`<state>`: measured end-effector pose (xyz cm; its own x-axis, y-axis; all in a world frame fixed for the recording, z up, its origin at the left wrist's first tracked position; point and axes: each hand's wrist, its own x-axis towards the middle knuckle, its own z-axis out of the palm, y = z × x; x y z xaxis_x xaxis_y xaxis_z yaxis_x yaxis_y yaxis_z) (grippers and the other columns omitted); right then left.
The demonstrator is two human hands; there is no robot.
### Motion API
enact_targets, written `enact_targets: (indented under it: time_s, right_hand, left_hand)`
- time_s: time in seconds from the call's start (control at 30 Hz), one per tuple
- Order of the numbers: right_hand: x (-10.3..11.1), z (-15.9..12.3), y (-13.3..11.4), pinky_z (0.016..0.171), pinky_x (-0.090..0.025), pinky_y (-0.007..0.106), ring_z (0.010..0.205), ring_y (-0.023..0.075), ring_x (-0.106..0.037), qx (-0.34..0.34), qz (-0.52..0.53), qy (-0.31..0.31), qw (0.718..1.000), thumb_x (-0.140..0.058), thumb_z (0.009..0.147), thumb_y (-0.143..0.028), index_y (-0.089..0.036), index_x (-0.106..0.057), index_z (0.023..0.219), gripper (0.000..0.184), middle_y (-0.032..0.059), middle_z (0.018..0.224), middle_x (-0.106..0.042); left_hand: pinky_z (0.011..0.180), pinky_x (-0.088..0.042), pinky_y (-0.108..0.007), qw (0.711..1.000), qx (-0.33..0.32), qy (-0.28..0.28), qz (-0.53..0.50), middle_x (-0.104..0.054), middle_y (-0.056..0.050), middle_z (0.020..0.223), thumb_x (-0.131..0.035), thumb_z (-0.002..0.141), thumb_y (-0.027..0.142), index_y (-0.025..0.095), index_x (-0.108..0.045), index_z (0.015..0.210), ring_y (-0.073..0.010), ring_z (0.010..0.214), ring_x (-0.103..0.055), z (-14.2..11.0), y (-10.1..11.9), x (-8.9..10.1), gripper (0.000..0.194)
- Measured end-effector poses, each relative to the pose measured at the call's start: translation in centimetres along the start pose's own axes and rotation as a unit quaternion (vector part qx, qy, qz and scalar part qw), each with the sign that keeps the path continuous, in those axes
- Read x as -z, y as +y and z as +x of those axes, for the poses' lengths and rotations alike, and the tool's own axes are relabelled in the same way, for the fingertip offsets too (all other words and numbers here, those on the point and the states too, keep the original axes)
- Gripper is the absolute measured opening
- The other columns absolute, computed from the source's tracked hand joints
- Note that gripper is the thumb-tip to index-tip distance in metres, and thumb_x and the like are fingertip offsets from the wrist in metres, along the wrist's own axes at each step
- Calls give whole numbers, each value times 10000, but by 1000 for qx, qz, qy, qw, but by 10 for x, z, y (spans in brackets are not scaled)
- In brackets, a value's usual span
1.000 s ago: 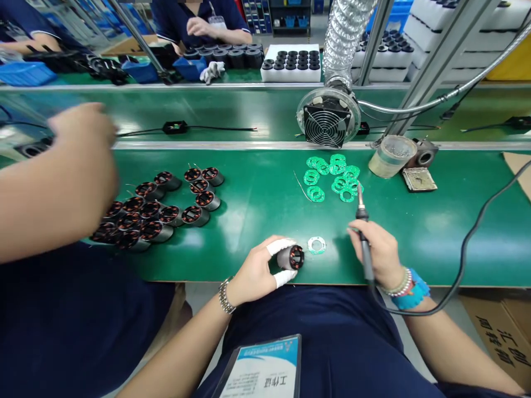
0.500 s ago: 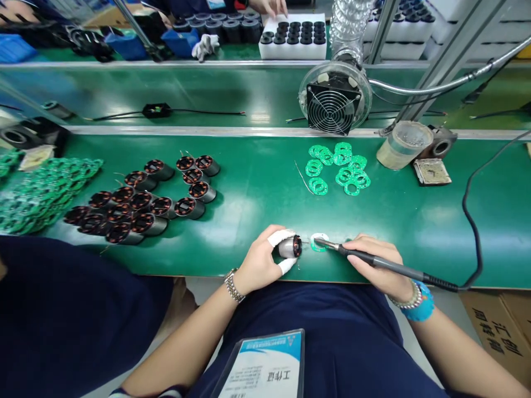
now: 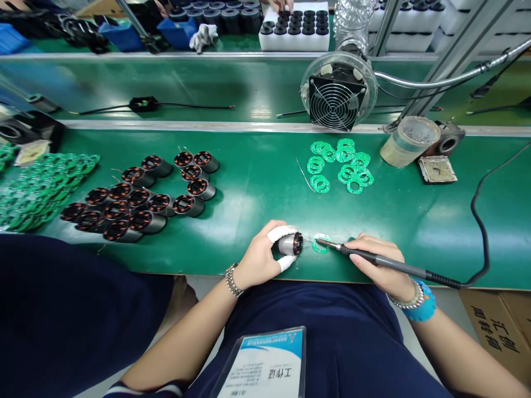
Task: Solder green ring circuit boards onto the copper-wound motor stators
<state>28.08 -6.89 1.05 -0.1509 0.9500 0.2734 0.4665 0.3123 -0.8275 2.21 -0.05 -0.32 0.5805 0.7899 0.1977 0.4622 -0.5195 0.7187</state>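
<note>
My left hand (image 3: pixel 265 255), with white covers on thumb and finger, is closed around a motor stator (image 3: pixel 289 244) lying on its side, its copper windings facing right. A thin wire runs from the stator toward a green ring-shaped circuit board (image 3: pixel 321 250) flat on the bench. In my right hand (image 3: pixel 379 262) is a soldering iron (image 3: pixel 385 262), held like a pen. Its tip is over the board's ring; whether it touches cannot be made out. The iron's cable trails off to the right.
Several stators (image 3: pixel 141 196) stand at left beside a heap of green boards (image 3: pixel 45 185). More ring boards (image 3: pixel 354 187) lie ahead, near a strand of solder wire (image 3: pixel 305 174). A fan (image 3: pixel 337 102), a cup (image 3: pixel 410 141) and a sponge tray (image 3: pixel 438 169) stand behind. A person sits at my left.
The view has shifted slightly. My hands, the stator and the soldering iron keep nearly the same places. Across the bench, a co-worker's hand has moved down onto the black parts in the white tray.
</note>
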Motion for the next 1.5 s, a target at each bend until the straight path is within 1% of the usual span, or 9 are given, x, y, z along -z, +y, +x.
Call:
enact_targets:
  time_s: [0.17,0.4,0.73,1.07,1.23,1.43,1.5]
  right_hand:
    - [-1,1,0,710,-510,313,749,175,-642,-14,-22,-6,1000,-564,835,-242,-207,-673,915,140,39,826,-693]
    - [-1,2,1,707,-512,299,763,168,-644,-18,-12,-23,1000,-565,837,-232,-203,-674,929,146,38,845,-697]
    - [0,2,1,720,-519,307,787,178,-650,-23,-12,-23,999,-558,840,-251,-207,-676,934,157,41,855,-699]
    - [-1,2,-1,676,-498,293,727,159,-629,-16,-9,-23,1000,-561,841,-217,-202,-669,938,147,35,823,-686]
    - [1,0,-1,716,-508,312,772,179,-640,-7,-4,18,1000,-580,826,-203,-205,-666,942,144,44,845,-689]
    - [0,-3,0,718,-526,300,811,186,-653,-6,-51,55,997,-599,826,-245,-214,-648,982,167,47,885,-689]
    - [-2,-5,2,699,-532,283,766,170,-663,-5,-50,71,996,-584,838,-244,-216,-631,1012,182,30,833,-694]
  left_hand:
    - [848,-499,-376,1000,4,-13,-1,-551,-86,1059,-623,673,137,181,-529,1083,-204,949,-583,2,1,-1,423]
    - [854,-498,-364,1000,7,-16,-6,-536,-87,1068,-616,680,128,179,-529,1079,-196,965,-575,2,1,-2,412]
    - [840,-502,-375,1000,5,-1,-2,-538,-82,1062,-626,666,117,189,-518,1098,-199,951,-578,2,-1,-4,451]
    - [821,-509,-342,1000,10,-1,12,-530,-79,1057,-620,674,126,182,-522,1105,-186,930,-578,3,1,-5,445]
    - [814,-509,-334,1000,11,-6,17,-525,-75,1049,-618,672,128,184,-520,1111,-184,917,-578,3,2,-5,454]
    - [811,-502,-330,1000,16,-11,16,-523,-72,1046,-620,673,127,183,-525,1102,-182,918,-573,3,2,-5,443]
    - [817,-498,-331,1000,18,-13,14,-522,-72,1047,-618,675,127,184,-522,1108,-180,921,-571,3,2,-5,447]
